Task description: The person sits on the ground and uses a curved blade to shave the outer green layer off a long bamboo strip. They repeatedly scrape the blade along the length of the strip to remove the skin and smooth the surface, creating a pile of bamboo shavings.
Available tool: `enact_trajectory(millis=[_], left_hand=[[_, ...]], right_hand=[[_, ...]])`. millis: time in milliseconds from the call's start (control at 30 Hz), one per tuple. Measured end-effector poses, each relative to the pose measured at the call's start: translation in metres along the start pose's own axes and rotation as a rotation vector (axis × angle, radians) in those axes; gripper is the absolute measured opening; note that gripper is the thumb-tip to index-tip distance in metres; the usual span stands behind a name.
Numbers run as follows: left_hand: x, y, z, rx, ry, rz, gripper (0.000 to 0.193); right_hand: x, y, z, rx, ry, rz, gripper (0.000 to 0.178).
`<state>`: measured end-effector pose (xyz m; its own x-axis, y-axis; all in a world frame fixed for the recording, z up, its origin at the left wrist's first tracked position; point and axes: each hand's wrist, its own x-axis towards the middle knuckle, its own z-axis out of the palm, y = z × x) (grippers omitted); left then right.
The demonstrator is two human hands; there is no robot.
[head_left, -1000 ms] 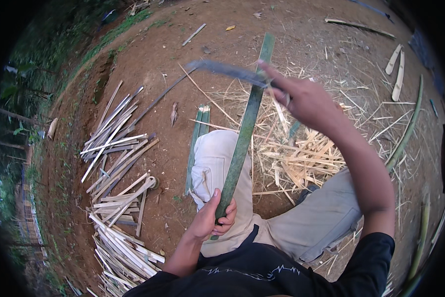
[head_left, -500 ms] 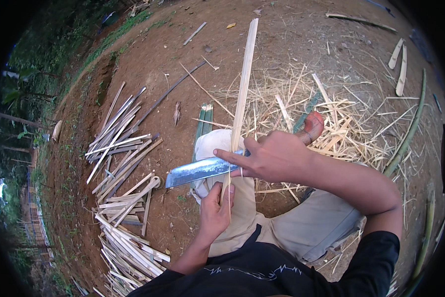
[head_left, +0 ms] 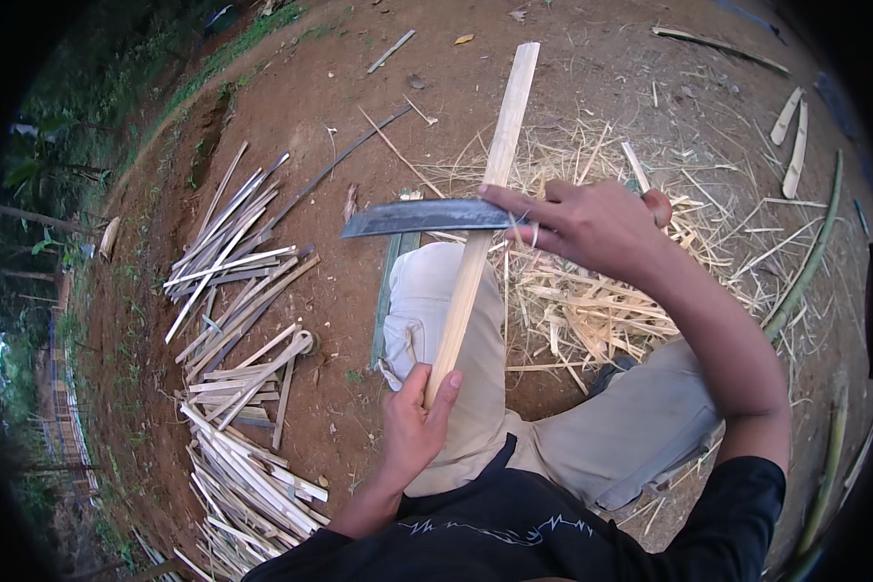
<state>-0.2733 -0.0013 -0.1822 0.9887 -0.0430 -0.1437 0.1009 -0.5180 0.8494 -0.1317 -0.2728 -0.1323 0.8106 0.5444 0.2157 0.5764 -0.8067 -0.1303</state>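
Observation:
My left hand [head_left: 413, 435] grips the near end of a long, pale bamboo strip [head_left: 472, 291], thumb laid along its face. The strip slants up and away over my left knee, its far end beyond the knee. Closed around the handle of a machete [head_left: 422, 217], my right hand [head_left: 601, 228] has its index finger stretched forward over the blade's base. The blade crosses the strip about midway, its tip pointing left. Only the handle's reddish end shows past the hand; the rest is hidden by my fingers.
Piles of split bamboo strips [head_left: 252, 475] lie on the brown soil at left. Curly shavings [head_left: 611, 301] are heaped beyond my legs. A green bamboo pole [head_left: 813, 254] lies at right. A green piece [head_left: 386, 301] sits beside my left knee [head_left: 422, 291].
The machete has moved away from my left hand, farther up the strip, and its blade has turned. The strip's far end has swung right, and its broad face now shows.

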Motion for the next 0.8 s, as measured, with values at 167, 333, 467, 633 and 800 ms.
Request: enact_trajectory(millis=[167,333,467,633,800], left_hand=[[0.006,0.002,-0.003,-0.059,-0.011,-0.047,0.030],[0.001,0.009,-0.006,0.006,-0.057,-0.038,0.030],[-0.011,0.005,-0.001,0.000,-0.123,-0.034,0.031],[-0.005,0.003,-0.008,0.038,-0.035,-0.026,0.031],[-0.020,-0.001,-0.014,0.065,-0.072,0.011,0.030]], right_hand=[[0.003,0.003,-0.003,-0.165,0.054,-0.029,0.055],[0.005,0.036,-0.008,-0.256,0.113,0.097,0.053],[-0.005,0.078,-0.008,-0.178,0.077,0.316,0.051],[0.010,-0.003,-0.017,-0.147,-0.160,0.139,0.049],[-0.005,0.109,-0.011,-0.053,0.161,0.523,0.048]])
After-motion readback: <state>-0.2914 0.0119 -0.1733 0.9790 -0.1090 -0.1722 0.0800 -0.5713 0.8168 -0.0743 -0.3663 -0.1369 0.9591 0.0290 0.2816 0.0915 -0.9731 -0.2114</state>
